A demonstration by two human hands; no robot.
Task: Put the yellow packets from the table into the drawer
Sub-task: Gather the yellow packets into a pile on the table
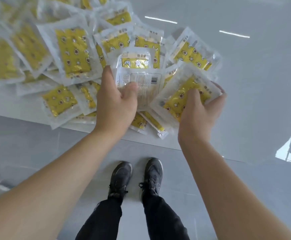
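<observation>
Your left hand (117, 103) grips a label-side-up packet (137, 75), thumb on top. Your right hand (200, 108) clutches a yellow packet (184, 94), fingers curled under. Both sit over the yellow packets pile (68, 51) on the white desk (245, 84), near its front edge.

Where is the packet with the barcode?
In the head view, the barcode packet is in the middle, held by the left hand, above the pile near the table edge.
</observation>
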